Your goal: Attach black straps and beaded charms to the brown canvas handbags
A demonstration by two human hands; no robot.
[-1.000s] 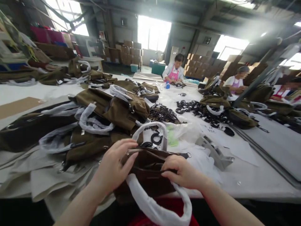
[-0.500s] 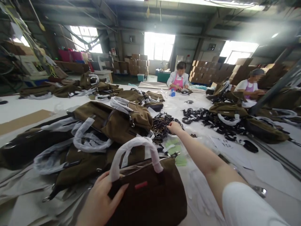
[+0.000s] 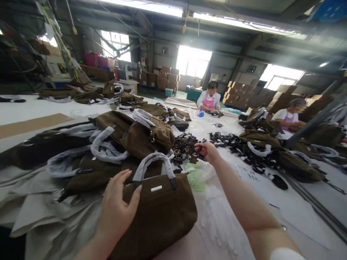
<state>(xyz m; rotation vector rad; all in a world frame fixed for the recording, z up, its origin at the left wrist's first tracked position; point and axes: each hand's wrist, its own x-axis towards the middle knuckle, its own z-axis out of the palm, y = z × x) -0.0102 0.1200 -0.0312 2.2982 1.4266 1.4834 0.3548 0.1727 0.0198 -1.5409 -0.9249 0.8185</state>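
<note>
An olive-brown handbag (image 3: pixel 165 213) stands in front of me, with a small metal plate on its face and its handles (image 3: pixel 154 159) wrapped in white film. My left hand (image 3: pixel 116 202) is at the bag's upper left corner, fingers and thumb apart, the thumb over the front. Farther forward, my right hand (image 3: pixel 210 151) pinches a small dark bag charm at the edge of a heap of dark charms (image 3: pixel 185 144) with metal rings. Its exact shape is partly hidden by the fingers. Light green plastic (image 3: pixel 195 177) lies between the heap and the bag.
More olive bags (image 3: pixel 135 133) with wrapped handles are piled on the left. Coiled black straps (image 3: pixel 233 144) and further bags (image 3: pixel 260 139) lie to the right. Across the table (image 3: pixel 222 206) a person in a pink apron (image 3: pixel 209 99) works; another person (image 3: pixel 288 115) sits farther right. A slanted metal pole (image 3: pixel 311 121) stands there.
My right hand has come slightly back from the heap with a charm between its fingers. The handbag has tilted back and shifted left; my left hand has loosened and spread. The view has shifted.
</note>
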